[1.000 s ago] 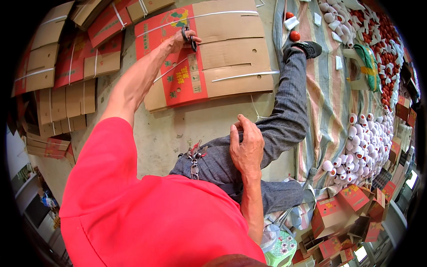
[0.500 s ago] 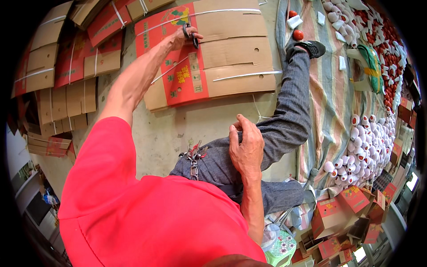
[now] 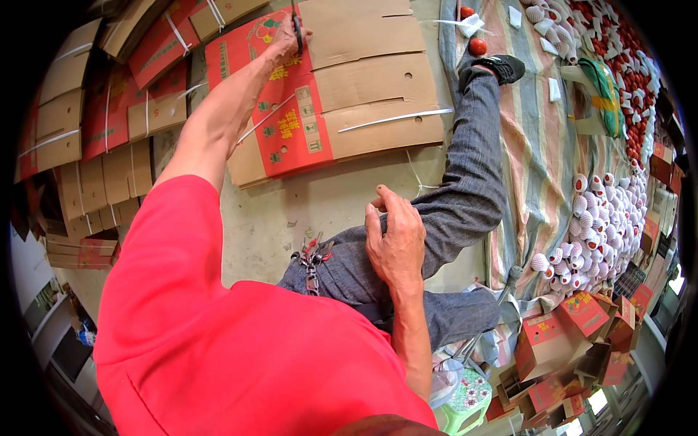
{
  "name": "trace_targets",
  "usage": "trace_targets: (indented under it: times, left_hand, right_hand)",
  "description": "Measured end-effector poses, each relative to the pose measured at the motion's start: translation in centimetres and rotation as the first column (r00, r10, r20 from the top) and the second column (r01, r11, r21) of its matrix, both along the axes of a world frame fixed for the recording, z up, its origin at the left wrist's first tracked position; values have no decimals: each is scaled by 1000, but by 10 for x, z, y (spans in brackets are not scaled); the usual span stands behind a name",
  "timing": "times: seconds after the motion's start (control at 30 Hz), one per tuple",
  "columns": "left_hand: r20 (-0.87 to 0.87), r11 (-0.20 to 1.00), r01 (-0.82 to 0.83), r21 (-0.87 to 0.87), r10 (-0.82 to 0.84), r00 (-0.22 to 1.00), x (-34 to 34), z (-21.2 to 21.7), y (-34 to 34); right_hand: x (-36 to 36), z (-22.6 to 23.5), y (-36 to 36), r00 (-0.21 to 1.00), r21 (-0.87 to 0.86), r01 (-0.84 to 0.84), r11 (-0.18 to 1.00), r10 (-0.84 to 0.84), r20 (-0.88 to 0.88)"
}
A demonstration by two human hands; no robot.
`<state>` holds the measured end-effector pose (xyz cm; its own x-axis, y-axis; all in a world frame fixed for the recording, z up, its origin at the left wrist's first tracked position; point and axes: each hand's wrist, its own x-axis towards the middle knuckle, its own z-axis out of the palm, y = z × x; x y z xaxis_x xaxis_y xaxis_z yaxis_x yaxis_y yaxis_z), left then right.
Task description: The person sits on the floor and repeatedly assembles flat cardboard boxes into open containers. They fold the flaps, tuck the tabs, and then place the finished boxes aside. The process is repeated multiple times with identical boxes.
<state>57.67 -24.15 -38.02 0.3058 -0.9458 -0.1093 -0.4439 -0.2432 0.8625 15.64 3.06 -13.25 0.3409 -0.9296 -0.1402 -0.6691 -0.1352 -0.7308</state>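
My left hand [image 3: 286,45] is closed around black-handled scissors [image 3: 297,33] at the far side of a stack of flattened cardboard boxes [image 3: 378,83]. The blades point away, close to the upper edge of the picture. Red printed panels run along the left part of the stack, bare brown cardboard along the right. One white strap [image 3: 396,120] still lies across its near part. A loose white strap end [image 3: 465,26] sticks out past the far right side. My right hand [image 3: 398,240] hovers over my thigh, fingers loosely bent and thumb apart, holding nothing.
More strapped cardboard bundles [image 3: 109,109] are piled at left. A striped sheet [image 3: 534,174] covers the floor at right, bearing red round fruit [image 3: 478,46] and many net-wrapped ones [image 3: 600,225]. Opened boxes [image 3: 552,341] and a green stool [image 3: 465,400] stand at lower right.
The far strap, taut across the stack before, is cut; its ends have sprung outward at both sides. My left hand with the scissors has moved slightly farther away. My right hand stays over my thigh.
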Motion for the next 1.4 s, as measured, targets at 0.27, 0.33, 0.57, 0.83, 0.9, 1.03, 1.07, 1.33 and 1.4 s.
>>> trace_targets:
  times: [0.27, 0.33, 0.57, 0.83, 0.9, 1.03, 1.07, 1.33, 1.4]
  left_hand:
    - [84, 979, 118, -169, -105, 991, -47, 32, 27]
    - [117, 959, 189, -212, -167, 979, -81, 33, 71]
    - [177, 886, 440, -143, -415, 893, -172, 75, 319]
    - [413, 902, 221, 371, -374, 830, -111, -5, 523]
    - [485, 894, 192, 404, -387, 784, -98, -7, 534]
    - [528, 904, -27, 426, -224, 819, -101, 1, 520]
    - [535, 908, -118, 402, -128, 835, -95, -1, 503]
    - [513, 682, -626, 378, 408, 755, -21, -52, 408]
    - [510, 679, -624, 387, 406, 759, -21, -48, 403]
  right_hand:
    - [-1, -5, 1, 998, -14, 31, 999, -31, 49]
    - [-2, -6, 0, 998, -8, 37, 999, -36, 51]
    - [-1, -5, 3, 997, 30, 54, 998, -55, 49]
    - [-4, -12, 8, 1000, 27, 17, 999, -16, -11]
    - [-3, -12, 9, 1000, 21, 23, 1000, -22, -13]
    - [-6, -13, 12, 999, 15, 27, 1000, -26, -25]
    - [-6, -13, 12, 999, -1, 38, 999, -38, -24]
    - [-10, -17, 16, 998, -82, 57, 995, -56, 3]
    - [-12, -20, 18, 998, -98, 64, 993, -64, -1]
